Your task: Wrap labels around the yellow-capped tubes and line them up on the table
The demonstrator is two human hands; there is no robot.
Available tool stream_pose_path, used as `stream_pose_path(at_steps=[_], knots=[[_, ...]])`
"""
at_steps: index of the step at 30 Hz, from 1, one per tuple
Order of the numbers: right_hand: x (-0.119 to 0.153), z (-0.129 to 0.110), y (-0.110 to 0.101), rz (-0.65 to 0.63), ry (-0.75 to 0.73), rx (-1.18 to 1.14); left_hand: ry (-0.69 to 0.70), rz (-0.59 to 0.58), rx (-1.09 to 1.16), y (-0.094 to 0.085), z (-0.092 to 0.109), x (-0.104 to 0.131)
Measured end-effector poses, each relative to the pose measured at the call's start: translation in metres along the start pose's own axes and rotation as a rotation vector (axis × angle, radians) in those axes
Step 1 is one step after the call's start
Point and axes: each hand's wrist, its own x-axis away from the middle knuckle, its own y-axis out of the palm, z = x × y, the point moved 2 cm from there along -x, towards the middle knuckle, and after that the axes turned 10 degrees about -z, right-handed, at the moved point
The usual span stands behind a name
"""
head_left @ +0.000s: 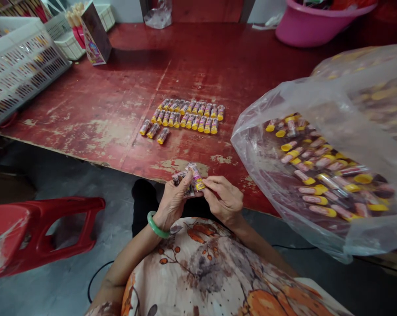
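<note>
My left hand (177, 195), with a green bangle at the wrist, is closed on several small flat printed packets; a dark one (181, 177) shows behind the thumb. My right hand (223, 195) pinches the lower edge of the front printed packet (195, 175), which is pink and white with a yellow end. Both hands are just off the table's front edge. Beyond them, small tubes with yellow caps (188, 119) lie in two rows on the table, with three more tubes (154, 131) in front at the left.
A large clear plastic bag (260, 127) of similar tubes fills the right side of the red table (126, 79). White baskets (23, 66) and a printed box (94, 37) stand at the back left. A pink basin (306, 26) sits at the back right, a red stool (47, 228) lower left.
</note>
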Motion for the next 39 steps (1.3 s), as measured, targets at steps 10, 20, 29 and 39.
stream_pose_path(at_steps=[10, 20, 29, 39], knots=[[0.015, 0.019, 0.011, 0.036, -0.181, 0.216, -0.038, 0.009, -0.055, 0.005, -0.002, -0.008], [0.017, 0.021, -0.003, 0.044, -0.119, 0.26, -0.061, -0.033, -0.087, 0.017, -0.006, -0.013], [0.019, 0.013, -0.024, 0.136, 0.012, 0.146, -0.051, -0.054, -0.112, 0.033, -0.004, -0.005], [0.026, 0.022, -0.025, 0.126, -0.127, 0.264, -0.009, -0.042, -0.137, 0.037, -0.008, -0.012]])
